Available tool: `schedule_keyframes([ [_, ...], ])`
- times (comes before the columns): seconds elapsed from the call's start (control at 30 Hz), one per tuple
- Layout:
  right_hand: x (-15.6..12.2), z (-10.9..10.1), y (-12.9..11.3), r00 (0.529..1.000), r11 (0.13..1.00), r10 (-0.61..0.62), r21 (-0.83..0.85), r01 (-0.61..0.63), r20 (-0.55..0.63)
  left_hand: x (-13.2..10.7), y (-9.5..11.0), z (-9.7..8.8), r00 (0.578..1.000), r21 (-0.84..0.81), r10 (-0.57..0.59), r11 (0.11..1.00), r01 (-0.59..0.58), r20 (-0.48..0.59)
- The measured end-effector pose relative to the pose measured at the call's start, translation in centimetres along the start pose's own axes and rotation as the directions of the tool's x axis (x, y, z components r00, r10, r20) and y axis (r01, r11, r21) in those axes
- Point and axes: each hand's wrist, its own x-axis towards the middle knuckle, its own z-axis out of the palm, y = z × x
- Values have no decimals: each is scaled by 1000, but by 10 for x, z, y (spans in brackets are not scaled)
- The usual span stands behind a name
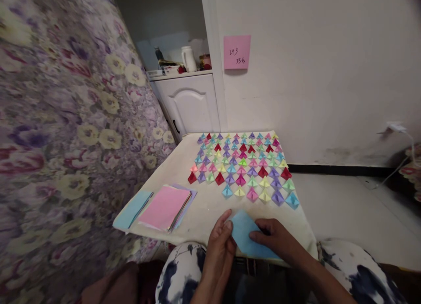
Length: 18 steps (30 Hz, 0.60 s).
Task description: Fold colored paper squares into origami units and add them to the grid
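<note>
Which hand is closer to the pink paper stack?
Left. The left hand lies just right of the pink stack, at the left edge of the blue sheet; the right hand rests on the sheet, farther right.

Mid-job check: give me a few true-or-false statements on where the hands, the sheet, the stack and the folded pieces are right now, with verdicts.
1. The left hand and the right hand both touch the light blue sheet. True.
2. The paper stack has a green sheet on top. False: its top sheet is pink.
3. The folded paper pieces lie in rows beyond the hands. True.
4. The sticky note on the wall is yellow. False: it is pink.
5. The paper stack lies to the right of the right hand. False: it lies to the left of the left hand.
</note>
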Motion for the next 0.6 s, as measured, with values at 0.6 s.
schedule_keyframes([
  [0.6, 7, 4, 5, 967, 998, -44, -63, 29, -252, -4, -15, -3, 995, 274, -16, 961, 42, -97],
])
